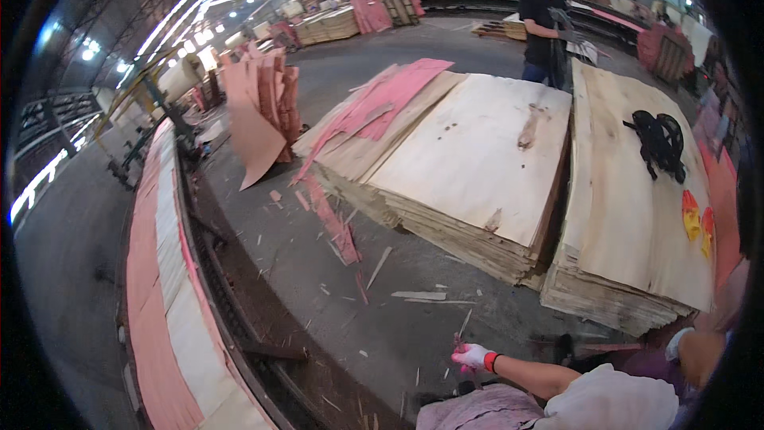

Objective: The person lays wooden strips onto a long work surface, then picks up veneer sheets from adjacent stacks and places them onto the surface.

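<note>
My left hand (475,357), in a white glove with pink fingers and a red wristband, reaches out low over the floor. Its fingers are closed, and a thin pale pointed strip (465,324) sticks up from them; whether this is a wood sliver or a blade I cannot make out. At the lower right my right hand (678,344) shows little more than a white cuff near the near corner of the right veneer stack (629,215). Its fingers are hidden. The middle veneer stack (477,151) lies beyond my left hand.
A pink-topped conveyor (171,295) runs along the left. Veneer scraps (422,296) and a torn pink sheet (330,223) litter the floor. Upright pink sheets (259,111) stand behind. Black straps (659,143) and a red-yellow item (691,215) lie on the right stack. A person (545,24) stands beyond.
</note>
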